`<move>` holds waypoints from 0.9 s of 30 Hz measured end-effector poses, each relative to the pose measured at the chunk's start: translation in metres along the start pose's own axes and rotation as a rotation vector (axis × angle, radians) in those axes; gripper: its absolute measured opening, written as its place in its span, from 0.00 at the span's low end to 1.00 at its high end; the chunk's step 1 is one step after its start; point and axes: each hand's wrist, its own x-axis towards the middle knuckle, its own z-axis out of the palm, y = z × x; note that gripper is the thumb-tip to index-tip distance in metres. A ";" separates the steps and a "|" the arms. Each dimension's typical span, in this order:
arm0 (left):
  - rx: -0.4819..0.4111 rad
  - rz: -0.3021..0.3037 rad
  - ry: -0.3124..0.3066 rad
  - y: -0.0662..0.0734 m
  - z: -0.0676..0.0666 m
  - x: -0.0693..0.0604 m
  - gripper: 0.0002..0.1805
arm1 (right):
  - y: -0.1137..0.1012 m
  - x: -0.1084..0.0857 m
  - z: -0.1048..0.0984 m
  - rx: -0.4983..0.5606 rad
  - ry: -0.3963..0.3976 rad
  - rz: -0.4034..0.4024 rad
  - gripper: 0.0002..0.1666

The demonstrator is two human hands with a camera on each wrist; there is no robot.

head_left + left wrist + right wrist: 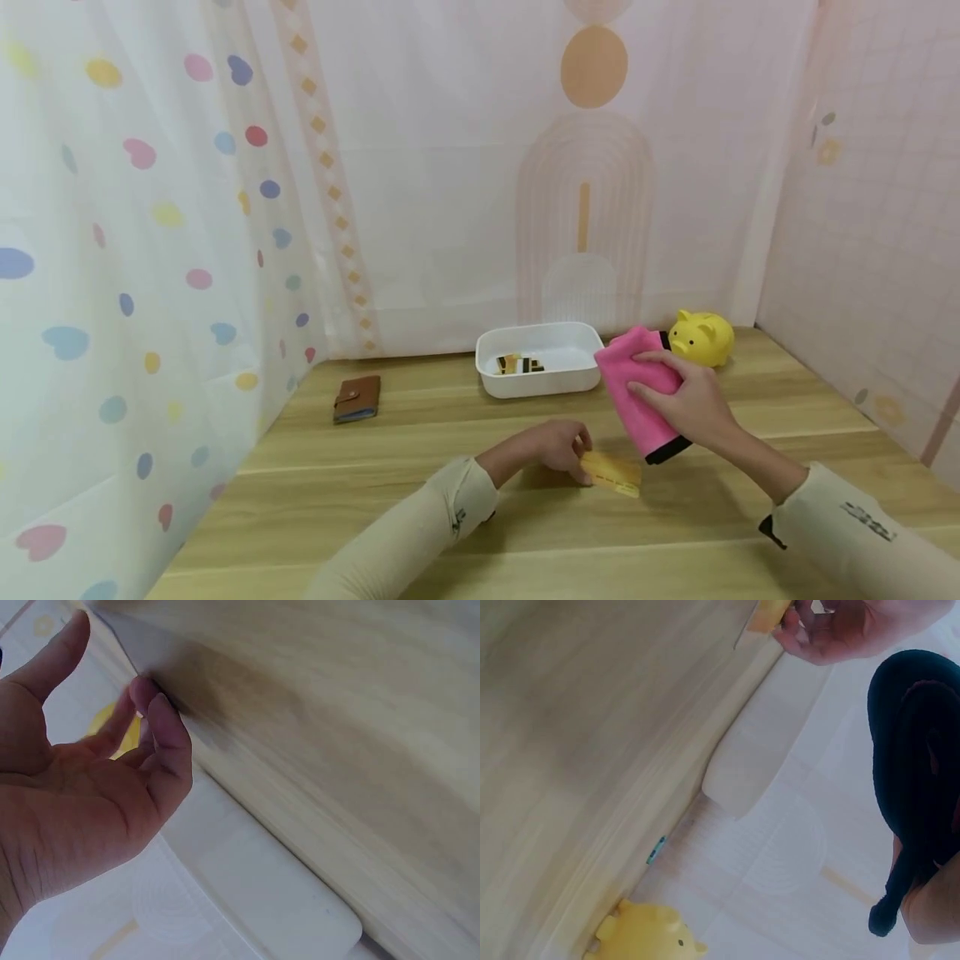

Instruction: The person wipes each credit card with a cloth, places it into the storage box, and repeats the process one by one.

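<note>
My left hand [558, 447] pinches a yellow-orange card [613, 473] by its left edge, low over the wooden table [435, 517]. In the left wrist view the fingers of that left hand [97, 780] bend in, with the card nearly edge-on. Higher and to the right, my right hand [693, 400] grips a folded pink cloth [637, 383] with black edging, tilted above the table. The right wrist view shows mostly the cloth's black edge [900, 750], which hides much of the right hand.
Behind the hands stands a white bin [540, 383] with several small cards or pieces [519, 364] in it. A brown snap wallet [357, 398] lies at the left. At the back right sits a yellow piggy bank [705, 337]. Patterned curtains [420, 208] enclose the table.
</note>
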 end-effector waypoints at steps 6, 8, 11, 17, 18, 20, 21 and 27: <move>0.083 -0.008 -0.020 0.005 0.003 0.001 0.21 | 0.000 -0.004 -0.001 0.009 0.007 0.027 0.21; 0.101 -0.012 -0.012 0.006 0.006 0.000 0.22 | 0.000 -0.007 0.000 0.012 0.007 0.032 0.21; 0.081 -0.002 0.013 0.004 0.008 0.000 0.24 | 0.002 -0.008 0.004 0.012 0.017 0.024 0.20; -0.084 0.032 0.077 -0.003 0.006 0.001 0.22 | 0.003 -0.009 0.009 0.038 0.031 0.031 0.20; -0.140 0.032 0.078 -0.005 0.006 0.001 0.22 | 0.003 -0.010 0.010 0.042 0.030 0.037 0.20; -0.271 0.032 0.075 -0.010 0.007 -0.001 0.20 | 0.002 -0.012 0.013 0.048 0.027 0.048 0.20; -0.336 0.032 0.071 -0.012 0.008 -0.002 0.19 | 0.002 -0.013 0.014 0.054 0.025 0.053 0.20; -0.464 0.071 0.102 -0.023 0.002 -0.005 0.14 | -0.002 -0.014 0.018 0.097 0.025 0.073 0.20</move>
